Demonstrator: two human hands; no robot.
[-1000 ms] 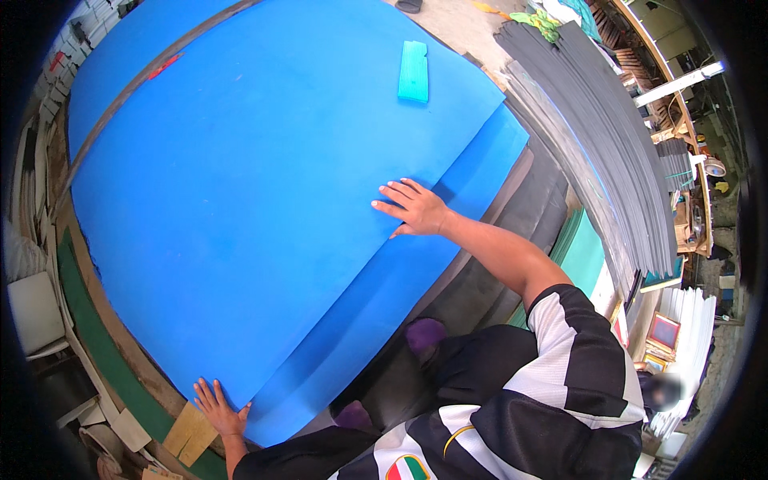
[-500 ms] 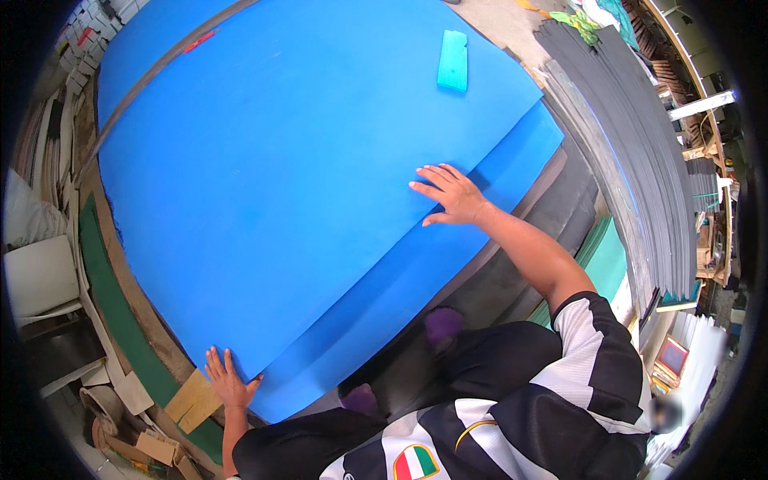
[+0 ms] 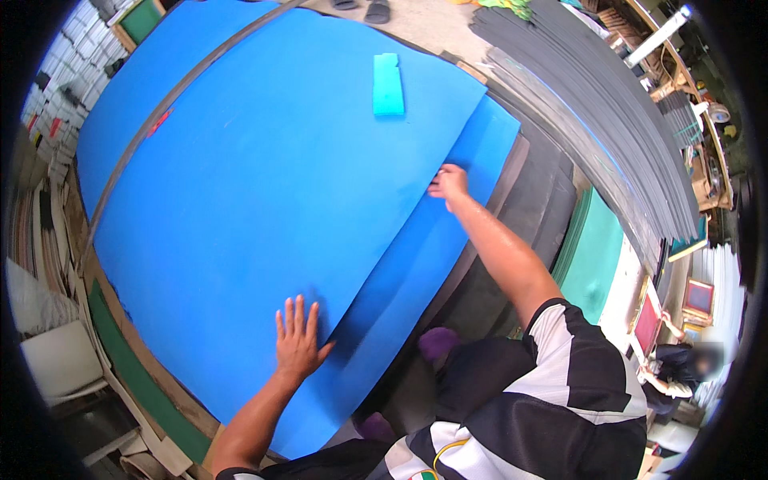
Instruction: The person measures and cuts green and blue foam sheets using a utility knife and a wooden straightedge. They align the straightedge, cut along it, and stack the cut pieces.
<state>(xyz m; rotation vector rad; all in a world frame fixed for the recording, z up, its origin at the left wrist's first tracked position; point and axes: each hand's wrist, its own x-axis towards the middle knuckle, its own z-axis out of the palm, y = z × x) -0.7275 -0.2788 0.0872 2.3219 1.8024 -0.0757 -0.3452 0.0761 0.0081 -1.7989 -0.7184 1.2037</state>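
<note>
A large blue sheet (image 3: 240, 200) lies over a second blue sheet (image 3: 400, 296), whose right strip shows past the upper one's edge. My left hand (image 3: 298, 344) rests flat on the upper sheet near that edge, fingers stretched and spread. Farther off, my right hand (image 3: 450, 186) has its fingers curled in at the upper sheet's edge, slightly blurred; the fingertips are partly hidden. On the upper sheet beyond it lies a small turquoise piece (image 3: 388, 85) with a notched end.
A dark curved strip (image 3: 172, 92) crosses the far left of the blue sheets. Grey sheets (image 3: 600, 104) are stacked at the right, near green sheets (image 3: 592, 256). Dark slippers (image 3: 378, 11) lie on the floor beyond. Another person (image 3: 680, 368) is at the lower right.
My left hand has moved from the near left corner to the right and farther in. My right hand has gone from lying spread on the upper sheet to curling at its edge.
</note>
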